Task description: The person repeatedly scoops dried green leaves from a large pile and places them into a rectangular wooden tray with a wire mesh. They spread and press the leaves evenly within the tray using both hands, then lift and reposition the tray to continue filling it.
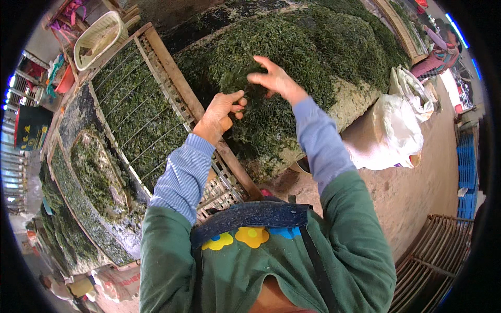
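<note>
A large heap of small, dark green leafy plant matter (313, 43) fills the surface before me, perhaps tea leaves. My left hand (224, 111) is over its near left part, fingers curled and thumb pointing forward. Whether any leaves are pinched in it is hard to see. Across from it, my right hand (276, 80) hovers above the heap, blurred, with thumb and fingers spread apart. On the left, a wood-edged rack (172, 72) with thin parallel rods lies over more leaves (133, 105), close to my left wrist.
A cream plastic basket (100, 39) stands at the upper left. White plastic sacks (395, 129) sit on the floor to my right. Slatted racks (434, 250) and blue crates (465, 176) line the right side. Another person (438, 53) is at the far right.
</note>
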A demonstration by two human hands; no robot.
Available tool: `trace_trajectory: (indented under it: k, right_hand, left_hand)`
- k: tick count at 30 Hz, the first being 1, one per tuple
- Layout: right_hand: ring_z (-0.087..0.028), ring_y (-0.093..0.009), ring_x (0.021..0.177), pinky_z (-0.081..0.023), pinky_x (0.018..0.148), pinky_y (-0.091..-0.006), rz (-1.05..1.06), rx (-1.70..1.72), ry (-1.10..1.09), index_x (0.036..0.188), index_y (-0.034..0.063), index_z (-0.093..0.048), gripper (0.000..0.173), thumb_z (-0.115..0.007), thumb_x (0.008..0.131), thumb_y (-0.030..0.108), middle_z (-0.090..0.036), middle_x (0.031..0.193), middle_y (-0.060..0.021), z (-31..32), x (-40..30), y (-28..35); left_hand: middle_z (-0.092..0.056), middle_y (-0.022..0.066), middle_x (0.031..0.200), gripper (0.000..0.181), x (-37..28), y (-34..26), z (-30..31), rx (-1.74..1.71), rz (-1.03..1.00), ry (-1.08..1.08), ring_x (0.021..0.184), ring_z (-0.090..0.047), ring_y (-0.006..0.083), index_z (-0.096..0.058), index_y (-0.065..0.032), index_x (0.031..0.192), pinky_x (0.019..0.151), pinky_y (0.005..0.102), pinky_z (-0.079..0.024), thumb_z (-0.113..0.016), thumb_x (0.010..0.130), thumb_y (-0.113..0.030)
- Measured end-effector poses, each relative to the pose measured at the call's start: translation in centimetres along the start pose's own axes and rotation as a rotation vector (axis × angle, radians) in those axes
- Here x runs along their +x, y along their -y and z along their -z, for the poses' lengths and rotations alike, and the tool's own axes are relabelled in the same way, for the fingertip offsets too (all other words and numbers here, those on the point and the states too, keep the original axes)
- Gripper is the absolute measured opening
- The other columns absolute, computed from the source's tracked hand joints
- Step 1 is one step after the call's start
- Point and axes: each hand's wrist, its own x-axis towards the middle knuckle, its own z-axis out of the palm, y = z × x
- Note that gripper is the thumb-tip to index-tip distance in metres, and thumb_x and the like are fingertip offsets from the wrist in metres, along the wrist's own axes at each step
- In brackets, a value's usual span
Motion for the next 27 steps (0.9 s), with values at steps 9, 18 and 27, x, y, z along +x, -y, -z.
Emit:
trace_trajectory:
  k: [9,18,27]
  right_hand:
    - [-0.033,-0.049,0.123,-0.035,0.094,-0.0562,0.380,-0.668,-0.223,0.130,0.0198,-0.046,0.062,-0.072,0.074,0.017,-0.024,0.141,-0.0204,-11.3,-10.7,-12.0]
    - [-0.057,-0.033,0.083,-0.052,0.072,-0.0398,0.223,-0.845,-0.073,0.110,0.0157,-0.062,0.042,-0.062,0.072,-0.001,-0.039,0.117,-0.0123,-10.1,-0.8,-7.7]
    - [-0.057,-0.035,0.076,-0.048,0.061,-0.0428,0.638,-0.489,-0.269,0.099,0.0147,-0.064,0.045,-0.062,0.059,-0.007,-0.046,0.102,-0.0190,-3.1,-5.3,1.1]
  left_hand:
    - [-0.055,0.0068,0.074,0.016,-3.6,-13.5,-3.1,0.046,-0.200,0.223,0.048,-0.038,0.0024,-0.047,-0.0035,0.091,0.034,0.0135,-0.028,-0.048,0.096,-0.019]
    - [-0.064,0.0205,0.081,0.069,-0.2,-15.5,-2.1,0.098,-0.307,0.113,0.044,-0.053,0.0123,-0.018,-0.0084,0.144,0.035,0.0192,-0.035,-0.043,0.094,-0.049]
    - [-0.053,-0.0002,0.070,0.018,3.7,-9.5,-0.3,0.058,-0.051,0.060,0.045,-0.032,0.0023,-0.051,-0.0023,0.099,0.038,0.0186,-0.022,-0.046,0.097,-0.019]
